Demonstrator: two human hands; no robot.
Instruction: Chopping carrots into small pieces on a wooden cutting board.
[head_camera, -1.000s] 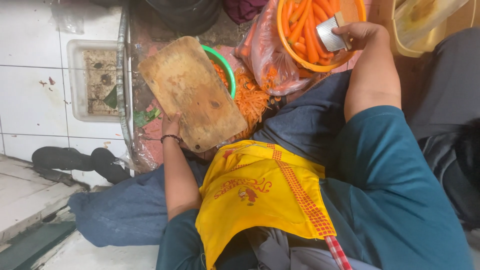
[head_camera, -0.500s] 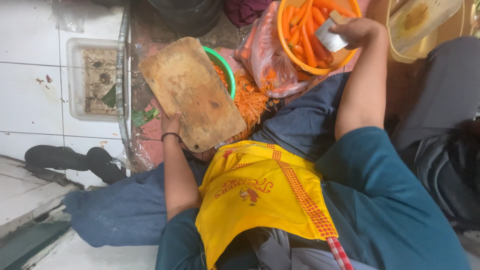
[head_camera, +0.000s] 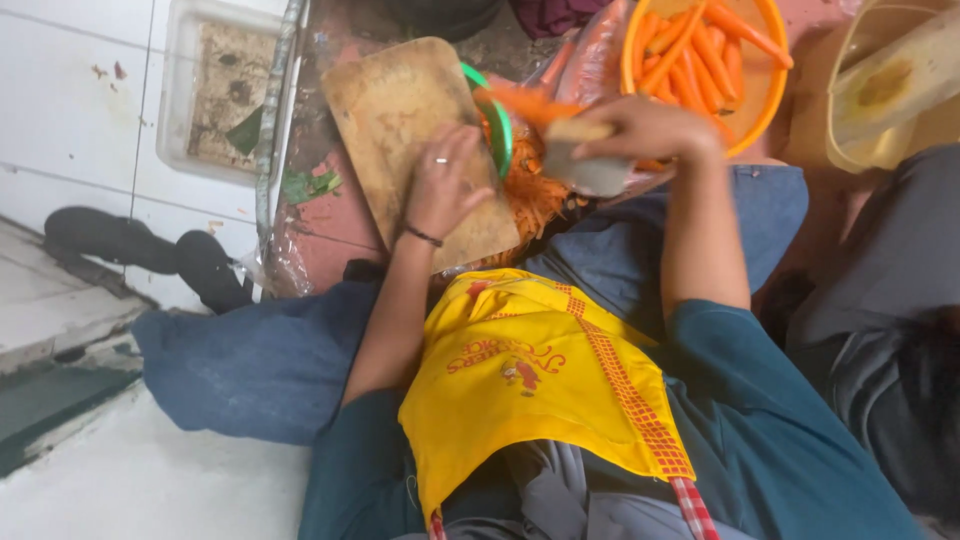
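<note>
My left hand (head_camera: 445, 190), with a ring and a thin wrist band, lies flat with fingers spread on the near part of a worn wooden cutting board (head_camera: 385, 110). My right hand (head_camera: 650, 130) is closed around a broad knife (head_camera: 590, 170), just right of the board. A peeled carrot (head_camera: 525, 100) sticks out leftward from that hand over the rim of a green bowl (head_camera: 497, 120). Cut carrot strips (head_camera: 530, 200) are heaped between the board and the knife. An orange bowl (head_camera: 775, 95) holding several peeled carrots (head_camera: 700, 60) sits beyond my right hand.
A yellow apron (head_camera: 540, 370) covers my lap. A white tray (head_camera: 215, 90) stands left of the board on the white tiled floor. Black shoes (head_camera: 150, 250) lie at the left. A pale plastic container (head_camera: 880, 90) is at top right, with another person's grey-clad leg (head_camera: 890, 300) beside me.
My right hand came back from the orange bowl to beside the board, now with a carrot and the knife. My left hand shifted from the board's near edge onto its top.
</note>
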